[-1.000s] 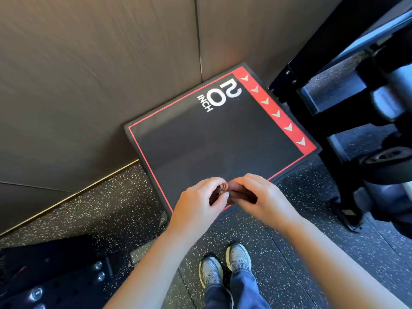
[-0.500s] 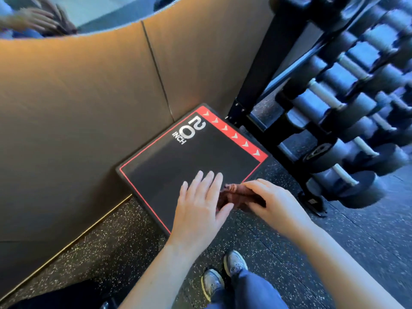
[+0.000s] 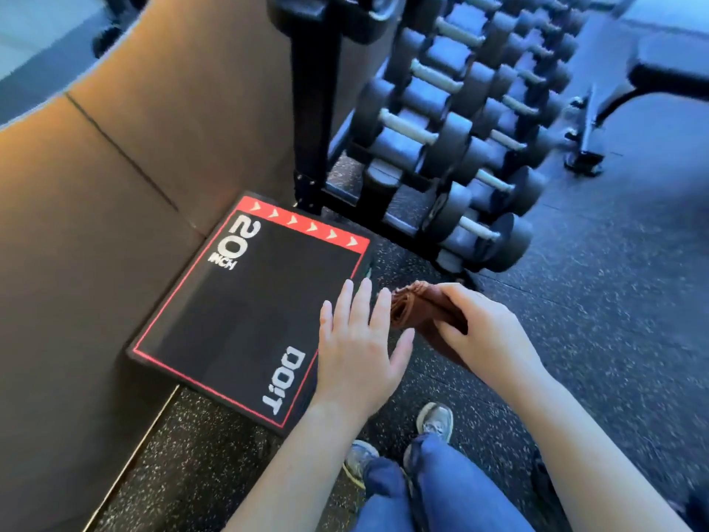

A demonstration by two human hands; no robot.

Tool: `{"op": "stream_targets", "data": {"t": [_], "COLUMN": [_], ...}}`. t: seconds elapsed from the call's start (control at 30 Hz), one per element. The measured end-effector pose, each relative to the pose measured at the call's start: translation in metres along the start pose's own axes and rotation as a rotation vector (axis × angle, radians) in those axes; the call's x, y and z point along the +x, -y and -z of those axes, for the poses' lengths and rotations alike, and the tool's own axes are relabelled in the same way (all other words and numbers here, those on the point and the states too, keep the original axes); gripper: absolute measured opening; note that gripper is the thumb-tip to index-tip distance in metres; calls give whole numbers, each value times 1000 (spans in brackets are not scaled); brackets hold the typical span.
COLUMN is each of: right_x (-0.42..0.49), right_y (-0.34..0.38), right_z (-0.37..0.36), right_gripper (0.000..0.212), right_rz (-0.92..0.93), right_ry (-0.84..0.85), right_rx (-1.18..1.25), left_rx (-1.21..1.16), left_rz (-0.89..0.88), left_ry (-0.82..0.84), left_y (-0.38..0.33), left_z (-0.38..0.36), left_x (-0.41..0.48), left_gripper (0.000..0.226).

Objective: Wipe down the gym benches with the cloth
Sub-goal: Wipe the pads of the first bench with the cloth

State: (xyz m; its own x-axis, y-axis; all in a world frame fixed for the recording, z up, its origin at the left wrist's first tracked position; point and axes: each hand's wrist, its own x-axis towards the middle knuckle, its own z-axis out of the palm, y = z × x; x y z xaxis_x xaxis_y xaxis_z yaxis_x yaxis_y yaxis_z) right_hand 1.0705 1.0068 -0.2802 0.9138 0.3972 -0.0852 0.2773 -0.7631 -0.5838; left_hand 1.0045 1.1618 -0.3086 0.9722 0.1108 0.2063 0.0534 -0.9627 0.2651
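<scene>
Head view: the left hand (image 3: 358, 353) is flat, fingers straight, over the black red-edged "20 INCH" jump box (image 3: 245, 312); the right hand (image 3: 483, 332) grips the folded brown cloth (image 3: 412, 305) just beside the box's right edge, above the speckled floor (image 3: 598, 320); a black bench (image 3: 667, 71) stands far right.

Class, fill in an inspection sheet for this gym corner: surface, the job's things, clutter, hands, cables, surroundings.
Surface: black box marked 20 INCH, red-edged, on the speckled floor, against the wall.
Job's things: folded brown cloth held beside the box; bench at upper right, apart from both hands.
Clutter: nothing seen.
Hands: left hand flat, fingers straight, over the box's near corner; right hand grips the cloth.
Cables: nothing seen.
Surroundings: dumbbell rack behind the box.
</scene>
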Motion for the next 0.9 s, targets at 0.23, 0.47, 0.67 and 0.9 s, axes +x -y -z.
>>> {"op": "stream_targets", "data": {"t": [0.23,0.47,0.67,0.9], "right_x": [-71,-153,-244,-398], "right_y": [-48,-91,-139,-213], "right_z": [47,88,112,141], "right_gripper": [40,39,37,38], "right_rz": [-190,-293,-347,-515], "right_ry": [-162,-273,-322,-357], "right_rx": [5,24,89,108], "left_rx": [-79,-124,-113,-177], "left_rz": [-184,-379,-411,-494], "left_ry": [56,76,116,227], "left_y": [-79,-168,-243,-367], "left_z": [-13,-10,-19,-45], "left_x": [6,-37,-98,-184], "left_gripper": [55,54,55,53]}}
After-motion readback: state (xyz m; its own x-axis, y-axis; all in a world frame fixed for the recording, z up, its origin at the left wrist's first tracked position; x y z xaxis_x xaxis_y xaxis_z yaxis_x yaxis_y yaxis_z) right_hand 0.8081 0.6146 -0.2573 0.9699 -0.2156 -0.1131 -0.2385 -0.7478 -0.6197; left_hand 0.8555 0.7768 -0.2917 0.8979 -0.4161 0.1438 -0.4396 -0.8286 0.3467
